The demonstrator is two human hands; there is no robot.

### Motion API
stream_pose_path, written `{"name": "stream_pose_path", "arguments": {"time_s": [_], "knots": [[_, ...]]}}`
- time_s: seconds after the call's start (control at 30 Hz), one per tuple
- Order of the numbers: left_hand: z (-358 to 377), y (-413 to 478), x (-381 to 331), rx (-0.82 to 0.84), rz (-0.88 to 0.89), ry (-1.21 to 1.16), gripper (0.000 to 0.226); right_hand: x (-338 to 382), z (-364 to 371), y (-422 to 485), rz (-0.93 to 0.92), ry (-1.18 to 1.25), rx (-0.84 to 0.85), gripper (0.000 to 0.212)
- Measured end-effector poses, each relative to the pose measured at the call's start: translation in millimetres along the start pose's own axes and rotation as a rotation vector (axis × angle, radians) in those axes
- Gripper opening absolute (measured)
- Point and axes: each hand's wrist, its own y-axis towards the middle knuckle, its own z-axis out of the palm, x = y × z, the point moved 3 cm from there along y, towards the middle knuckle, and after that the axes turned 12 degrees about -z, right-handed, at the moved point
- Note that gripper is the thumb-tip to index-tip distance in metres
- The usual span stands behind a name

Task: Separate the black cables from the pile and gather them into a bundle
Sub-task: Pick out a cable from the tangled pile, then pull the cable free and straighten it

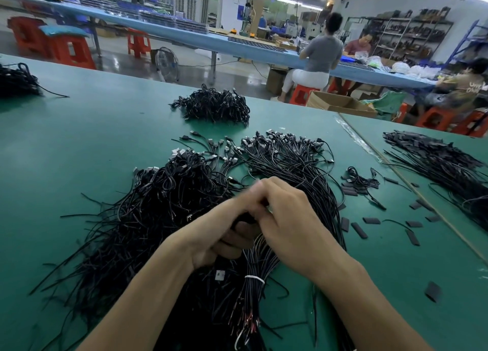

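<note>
A big pile of black cables (pixel 163 205) with small plugs spreads over the green table (pixel 79 144) in front of me. My left hand (pixel 224 234) grips a bunch of black cables, its fingers curled around them. A bundle (pixel 257 268) hangs below the hands, tied with a white band (pixel 254 279). My right hand (pixel 285 218) sits over the left one, fingers curled and pinching cables at the top of the bunch. Its fingertips are blurred. A second fan of cables (pixel 290 160) lies just beyond the hands.
A heap of coiled black cables (pixel 214 106) sits farther back. Another heap (pixel 15 81) lies at the far left. Long black strips (pixel 438 165) lie on the right table. Small black sleeves (pixel 369 221) are scattered to the right. People sit at a blue bench behind.
</note>
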Motion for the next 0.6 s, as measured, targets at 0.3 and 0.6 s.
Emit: {"name": "stream_pose_path", "arguments": {"time_s": [0.3,0.6], "knots": [[7,-1,-1,-0.051,0.043,0.293,0.023,-12,-10,-5,0.044,0.03,0.139,0.044],[9,7,7,-0.138,0.016,0.365,0.019,6,-13,-8,-0.022,-0.233,0.206,0.013]]}}
